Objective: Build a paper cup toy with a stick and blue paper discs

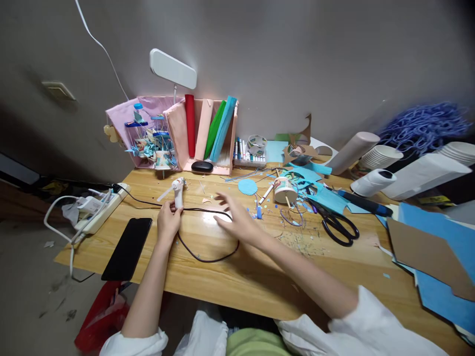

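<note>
My left hand (pixel 169 218) grips the lower end of a small white glue gun (pixel 178 192) near the left of the wooden table. A pale translucent stick (pixel 165 194) shows on the gun's left side. From the gun a black cord (pixel 208 260) loops across the tabletop. Over that loop hovers my right hand (pixel 237 220), fingers apart and holding nothing. To the right of it are a paper cup (pixel 285 190) with a wooden stick through it, a marker (pixel 266 194) and a light blue paper circle (pixel 248 186).
A black phone (pixel 126 248) and a white power strip (pixel 102 210) lie at left. Black-handled scissors (pixel 338 228) rest among blue scraps. Cardboard (pixel 426 254) and blue sheets sit at right. Behind stand a pink box (pixel 176 131) with coloured rolls and a blue yarn heap (pixel 426 126).
</note>
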The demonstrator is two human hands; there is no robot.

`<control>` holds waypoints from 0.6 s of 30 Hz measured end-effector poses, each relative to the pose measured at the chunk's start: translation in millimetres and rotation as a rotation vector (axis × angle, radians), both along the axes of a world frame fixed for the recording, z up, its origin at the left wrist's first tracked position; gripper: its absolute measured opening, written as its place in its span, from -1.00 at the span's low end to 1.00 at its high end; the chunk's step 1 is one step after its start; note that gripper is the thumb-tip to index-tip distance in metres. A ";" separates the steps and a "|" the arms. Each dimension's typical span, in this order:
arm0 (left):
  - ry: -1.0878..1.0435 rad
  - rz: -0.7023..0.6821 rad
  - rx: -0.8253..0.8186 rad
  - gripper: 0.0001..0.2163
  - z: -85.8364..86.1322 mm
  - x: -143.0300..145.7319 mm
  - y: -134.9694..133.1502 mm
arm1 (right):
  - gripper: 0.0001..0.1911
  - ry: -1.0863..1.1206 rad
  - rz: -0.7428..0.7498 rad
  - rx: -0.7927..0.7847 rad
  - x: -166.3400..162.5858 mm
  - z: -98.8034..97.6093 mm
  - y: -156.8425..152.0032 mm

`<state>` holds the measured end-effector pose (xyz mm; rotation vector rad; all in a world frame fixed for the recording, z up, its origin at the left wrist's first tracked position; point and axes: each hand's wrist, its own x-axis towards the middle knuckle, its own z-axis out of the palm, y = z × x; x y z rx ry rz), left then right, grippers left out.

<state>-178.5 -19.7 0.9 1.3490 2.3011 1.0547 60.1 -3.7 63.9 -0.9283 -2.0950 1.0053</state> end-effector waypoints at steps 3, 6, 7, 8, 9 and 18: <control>0.006 0.002 0.012 -0.74 0.3 2.1 4.1 | -0.31 -0.081 -0.187 0.047 66.8 -10.7 -3.3; 0.025 0.010 0.025 -0.74 0.2 4.2 7.7 | -0.16 -0.206 -0.233 0.054 99.3 -30.7 -8.6; 0.033 0.012 0.029 -0.74 0.5 5.2 7.8 | -0.13 -0.234 -0.222 0.054 102.7 -37.0 -11.5; 0.043 0.015 0.034 -0.74 1.0 6.6 7.0 | -0.10 -0.253 -0.209 0.056 103.6 -42.5 -14.5; 0.055 0.020 0.039 -0.74 1.9 8.6 5.0 | -0.09 -0.266 -0.197 0.058 102.7 -46.8 -17.2; 0.327 0.177 0.173 -0.71 18.2 62.8 -38.9 | -0.05 -0.286 -0.146 0.073 92.7 -56.2 -9.6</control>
